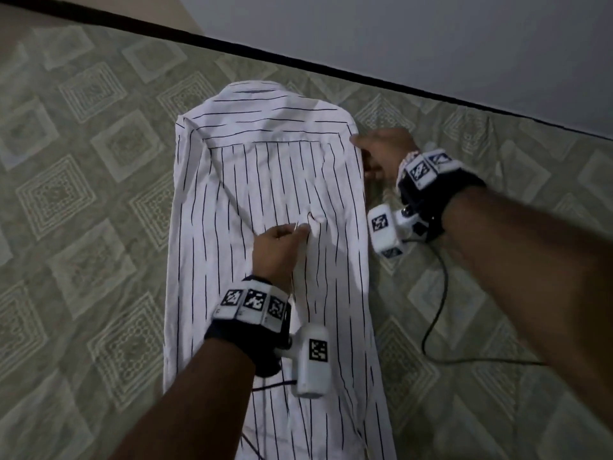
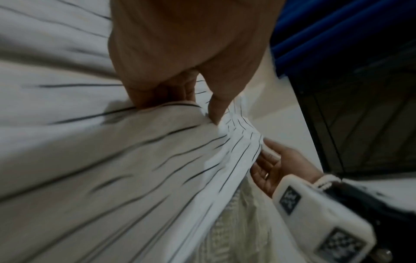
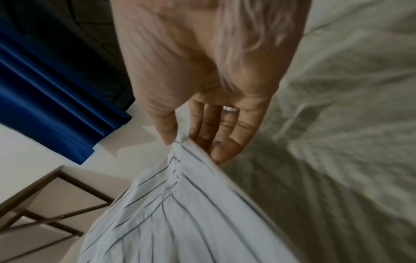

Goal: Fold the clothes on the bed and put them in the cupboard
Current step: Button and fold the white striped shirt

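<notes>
A white shirt with thin dark stripes lies back-up and lengthwise on the bed, collar at the far end and both sides folded in. My left hand rests over the shirt's middle and pinches a bunched bit of folded-in sleeve fabric between thumb and curled fingers. My right hand is at the shirt's right shoulder. In the right wrist view its thumb and fingers pinch the shoulder edge. The cupboard is not in view.
The bed carries a grey-green bedspread with square patterns, open on both sides of the shirt. A dark bed edge and a pale wall run along the far side. A black cable trails at the right. A blue curtain hangs beyond.
</notes>
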